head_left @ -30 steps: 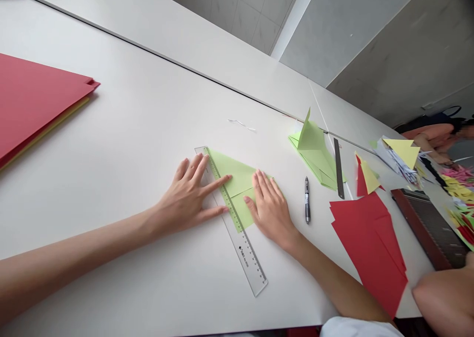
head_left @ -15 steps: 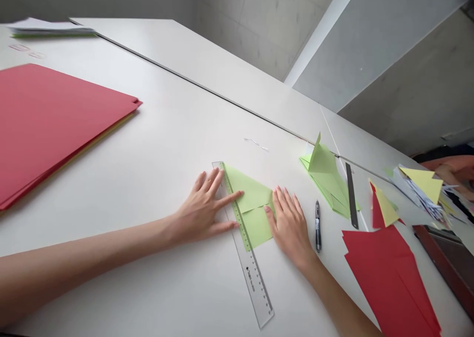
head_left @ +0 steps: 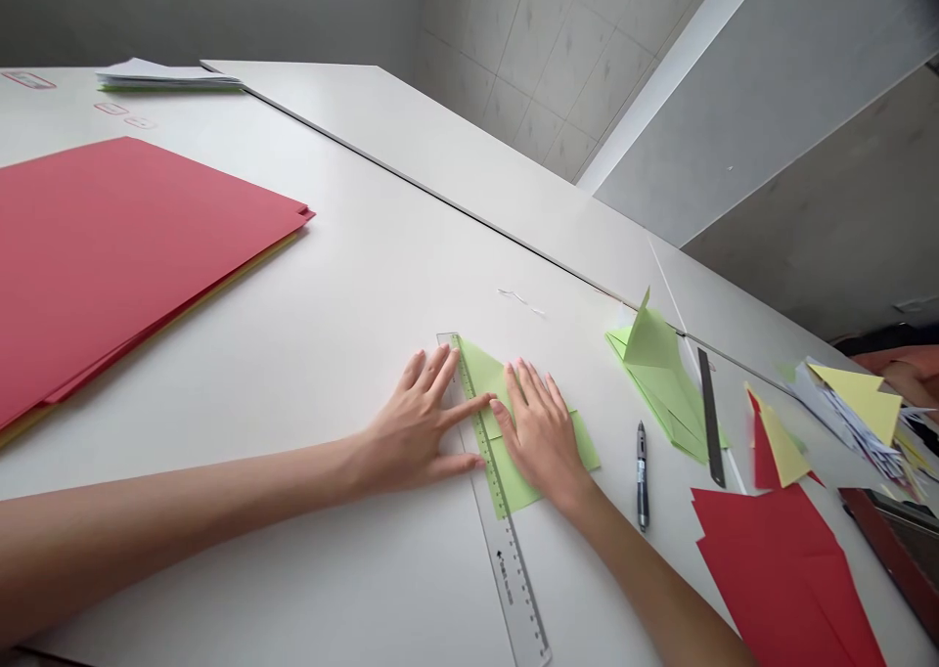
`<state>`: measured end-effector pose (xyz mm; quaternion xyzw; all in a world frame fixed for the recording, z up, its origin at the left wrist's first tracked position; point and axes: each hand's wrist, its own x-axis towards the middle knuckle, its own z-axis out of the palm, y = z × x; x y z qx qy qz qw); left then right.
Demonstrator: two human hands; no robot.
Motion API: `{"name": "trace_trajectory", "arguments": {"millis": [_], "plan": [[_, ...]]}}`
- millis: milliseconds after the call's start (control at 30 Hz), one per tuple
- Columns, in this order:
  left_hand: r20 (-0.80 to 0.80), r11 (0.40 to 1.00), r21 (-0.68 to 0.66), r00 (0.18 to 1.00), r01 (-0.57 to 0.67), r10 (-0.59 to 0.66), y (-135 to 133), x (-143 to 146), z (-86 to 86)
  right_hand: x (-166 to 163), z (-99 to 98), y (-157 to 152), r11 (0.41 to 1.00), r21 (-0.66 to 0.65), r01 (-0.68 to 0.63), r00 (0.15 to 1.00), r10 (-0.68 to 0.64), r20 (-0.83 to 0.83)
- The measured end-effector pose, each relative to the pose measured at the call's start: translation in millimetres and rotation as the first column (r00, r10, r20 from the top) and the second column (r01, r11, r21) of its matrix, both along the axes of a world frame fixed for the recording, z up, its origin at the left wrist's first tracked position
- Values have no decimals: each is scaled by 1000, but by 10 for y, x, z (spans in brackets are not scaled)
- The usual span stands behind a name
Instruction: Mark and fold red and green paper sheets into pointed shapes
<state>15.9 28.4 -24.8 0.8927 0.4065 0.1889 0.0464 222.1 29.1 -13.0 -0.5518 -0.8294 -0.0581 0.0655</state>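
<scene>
My right hand (head_left: 541, 434) lies flat on the green paper (head_left: 514, 483) straight in front of me, fingers slightly spread, hiding most of its middle. My left hand (head_left: 420, 424) — fingers fanned and pressed flat — pins the clear ruler (head_left: 514, 581) along the paper's left edge, and the ruler's near end runs off the bottom of the view. The red sheets (head_left: 784, 569) at right are cut off too and the clutter beyond them is too blurred to read — everything rests on a white table (head_left: 308, 354), with a red paper stack (head_left: 110, 246) at left and a grey tiled wall behind.
</scene>
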Motion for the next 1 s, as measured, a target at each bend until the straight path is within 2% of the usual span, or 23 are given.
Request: {"name": "trace_trajectory", "arguments": {"millis": [500, 733, 1000], "plan": [[62, 998, -70, 998, 4, 0, -25, -1, 34, -305, 142, 483, 979, -103, -175, 984, 171, -45], [54, 997, -79, 999, 0, 5, -34, -10, 37, -280, 45, 611, 948, -160, -273, 919, 209, -334], [28, 997, -73, 1000, 3, -1, -25, 3, 43, -222, -26, 631, 954, -119, -274, 871, 194, -451]]}}
